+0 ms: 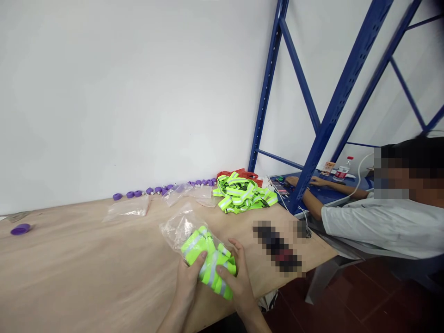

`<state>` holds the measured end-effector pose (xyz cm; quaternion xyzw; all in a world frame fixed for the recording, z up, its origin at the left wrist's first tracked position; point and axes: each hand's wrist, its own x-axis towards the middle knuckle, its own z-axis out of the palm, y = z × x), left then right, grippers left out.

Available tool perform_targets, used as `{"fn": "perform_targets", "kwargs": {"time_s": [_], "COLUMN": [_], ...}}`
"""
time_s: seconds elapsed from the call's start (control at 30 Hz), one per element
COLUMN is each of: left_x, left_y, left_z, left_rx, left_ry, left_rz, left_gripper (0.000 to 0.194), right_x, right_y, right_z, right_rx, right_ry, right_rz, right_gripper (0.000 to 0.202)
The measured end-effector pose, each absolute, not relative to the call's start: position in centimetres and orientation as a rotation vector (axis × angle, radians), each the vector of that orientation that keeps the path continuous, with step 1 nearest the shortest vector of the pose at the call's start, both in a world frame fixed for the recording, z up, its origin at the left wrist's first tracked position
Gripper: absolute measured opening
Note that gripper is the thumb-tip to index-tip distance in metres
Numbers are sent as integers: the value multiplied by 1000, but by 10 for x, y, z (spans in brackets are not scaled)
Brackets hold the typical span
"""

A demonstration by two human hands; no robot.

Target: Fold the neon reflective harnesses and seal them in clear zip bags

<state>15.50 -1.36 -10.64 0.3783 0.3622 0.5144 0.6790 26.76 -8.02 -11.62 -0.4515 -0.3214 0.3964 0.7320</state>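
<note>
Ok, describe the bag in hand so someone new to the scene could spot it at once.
At the near side of the brown table, the left hand and right hand hold a neon-green striped bundle. The clear bag covers at least part of that bundle. Unlike the other clear bags lying farther back, it has neon-green showing through.

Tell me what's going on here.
A person's left hand and right hand hold folded green straps, partly inside a clear bag, over a wooden table. A loose pile of similar straps lies farther back, with other plastic bags beside it. At the right, a co-worker has both arms over a blue table.
</note>
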Motion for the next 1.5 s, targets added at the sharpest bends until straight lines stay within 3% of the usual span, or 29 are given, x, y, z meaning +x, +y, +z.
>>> {"fn": "perform_targets", "kwargs": {"time_s": [0.13,0.4,0.57,0.87,1.1,1.27,1.5], "left_x": [154,156,154,148,160,153,148], "left_y": [-14,-26,-22,-16,-39,-33,-33], "left_z": [-105,-94,-93,-77,-86,-92,-95], "left_rx": [907,1040,956,859,876,937,993], "left_ry": [842,905,883,775,831,825,865], "left_rz": [1160,1220,1315,1350,1328,1324,1334], "left_gripper": [55,52,59,51,67,61,56], "right_x": [261,248,242,223,229,230,228], "right_y": [-71,-71,-67,-87,-72,-75,-70], "right_z": [-127,-125,-115,-114,-114,-123,-125], "right_rx": [-1083,-1196,-1249,-991,-1116,-1177,-1071], "right_ry": [-498,-516,-500,-755,-596,-770,-695], "right_rz": [737,529,534,834,755,724,825], "right_gripper": [71,42,45,48,49,36,43]}}
